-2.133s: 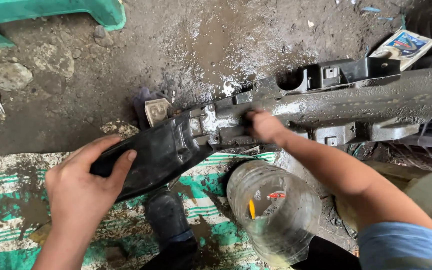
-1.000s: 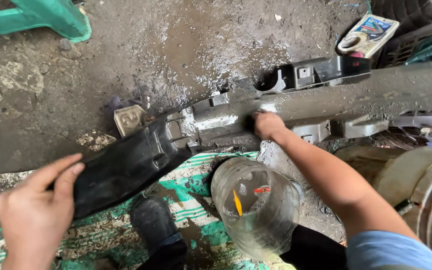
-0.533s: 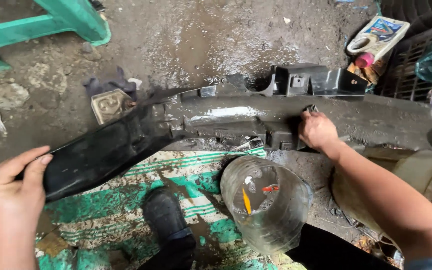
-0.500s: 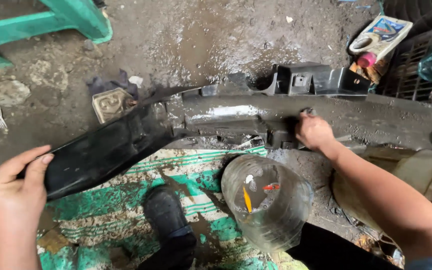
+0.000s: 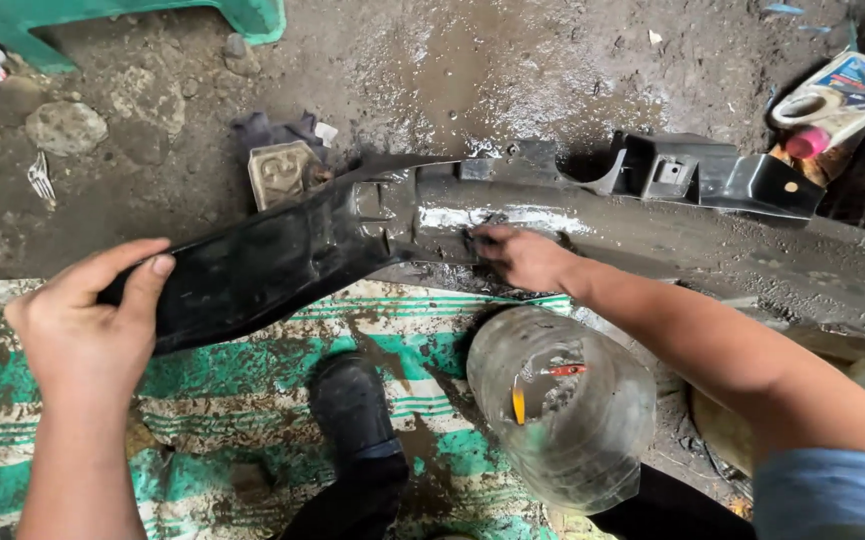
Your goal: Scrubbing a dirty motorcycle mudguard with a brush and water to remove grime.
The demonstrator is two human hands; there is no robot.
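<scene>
Our left hand [image 5: 87, 325] grips the long black muddy plastic panel [image 5: 252, 265]; right hand [image 5: 522, 258], fingers pressed together, scrubs its centre; far-right stretch remains muddy.

Your left hand [image 5: 82, 335] grips the left end of the long black muddy plastic panel [image 5: 282, 255] lying across the ground; your right hand [image 5: 522, 257] presses its middle. Below it, a clear plastic jug [image 5: 562, 405] stands right of your dark shoe [image 5: 352, 410] on the striped green mat [image 5: 222, 400].

The right hand [image 5: 520, 257] has slid left along the muddy black panel [image 5: 372, 235].
</scene>
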